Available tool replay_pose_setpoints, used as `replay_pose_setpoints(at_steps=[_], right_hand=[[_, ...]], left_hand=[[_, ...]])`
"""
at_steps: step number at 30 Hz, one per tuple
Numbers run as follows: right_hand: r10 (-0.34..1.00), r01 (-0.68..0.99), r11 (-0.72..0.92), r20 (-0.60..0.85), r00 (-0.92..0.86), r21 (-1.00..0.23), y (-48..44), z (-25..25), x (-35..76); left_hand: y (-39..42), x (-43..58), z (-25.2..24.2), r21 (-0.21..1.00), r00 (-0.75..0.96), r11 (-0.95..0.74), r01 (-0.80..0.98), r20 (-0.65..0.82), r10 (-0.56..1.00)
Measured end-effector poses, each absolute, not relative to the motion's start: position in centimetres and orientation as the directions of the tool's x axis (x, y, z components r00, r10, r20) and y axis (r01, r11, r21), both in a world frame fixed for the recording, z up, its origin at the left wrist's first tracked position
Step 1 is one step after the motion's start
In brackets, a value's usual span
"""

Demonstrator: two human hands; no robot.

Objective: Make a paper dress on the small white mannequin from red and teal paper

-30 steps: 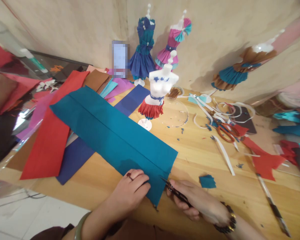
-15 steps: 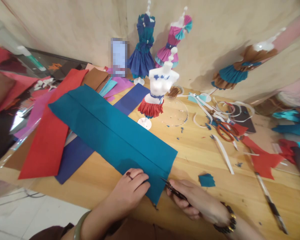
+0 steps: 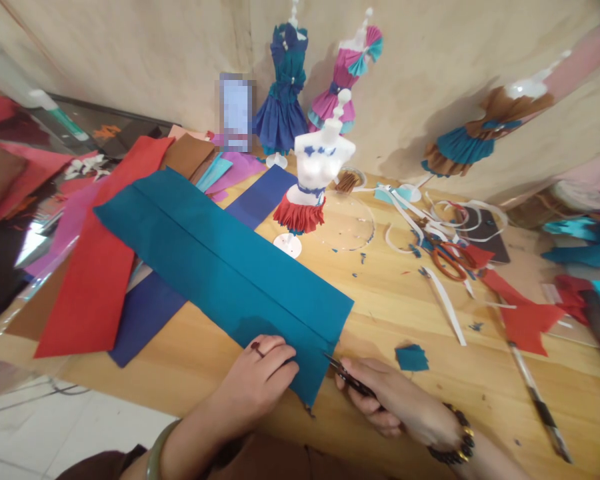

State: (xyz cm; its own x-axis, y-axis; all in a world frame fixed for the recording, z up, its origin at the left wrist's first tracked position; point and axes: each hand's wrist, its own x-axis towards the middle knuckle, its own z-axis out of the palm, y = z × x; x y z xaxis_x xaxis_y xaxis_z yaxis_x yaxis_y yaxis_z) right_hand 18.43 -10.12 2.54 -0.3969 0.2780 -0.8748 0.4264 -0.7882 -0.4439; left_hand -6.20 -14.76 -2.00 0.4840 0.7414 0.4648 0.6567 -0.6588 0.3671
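Observation:
A long teal sheet of crepe paper with a lengthwise crease lies slantwise across the table. My left hand, fingers bent and together, holds its lower edge near the right end; the thumb is hidden. In my right hand are small dark snips, their pointed tips at the right short edge of the teal sheet. A small teal scrap lies to the right of that hand. Beyond the sheet stands a white mini dress form with a ruffled red skirt.
Under the teal sheet lie a red strip and a dark blue strip. Orange-handled scissors, white ribbons, red scraps and a pen are on the right. Several dressed forms, including a blue one, stand along the wall.
Very little differs. The snips have shifted slightly right relative to the teal paper's edge. My left hand stays in place on the sheet.

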Motion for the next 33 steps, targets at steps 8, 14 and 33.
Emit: replay_pose_setpoints(at_steps=[8, 14, 33], right_hand=[[0.267, 0.429, -0.784, -0.867, -0.420, -0.449, -10.17, 2.38, 18.52], [0.268, 0.418, -0.788, -0.863, -0.427, -0.452, -10.21, 2.29, 18.60], [0.284, 0.387, -0.805, -0.865, -0.414, -0.449, -10.45, 2.16, 18.27]], left_hand=[[-14.80, -6.18, -1.97, 0.359, 0.474, -0.658, 0.662, 0.479, 0.739], [-14.65, -6.11, -1.69, 0.345, 0.466, -0.664, 0.663, 0.504, 0.728], [-14.92, -6.26, -1.98, 0.346, 0.483, -0.674, 0.653, 0.494, 0.722]])
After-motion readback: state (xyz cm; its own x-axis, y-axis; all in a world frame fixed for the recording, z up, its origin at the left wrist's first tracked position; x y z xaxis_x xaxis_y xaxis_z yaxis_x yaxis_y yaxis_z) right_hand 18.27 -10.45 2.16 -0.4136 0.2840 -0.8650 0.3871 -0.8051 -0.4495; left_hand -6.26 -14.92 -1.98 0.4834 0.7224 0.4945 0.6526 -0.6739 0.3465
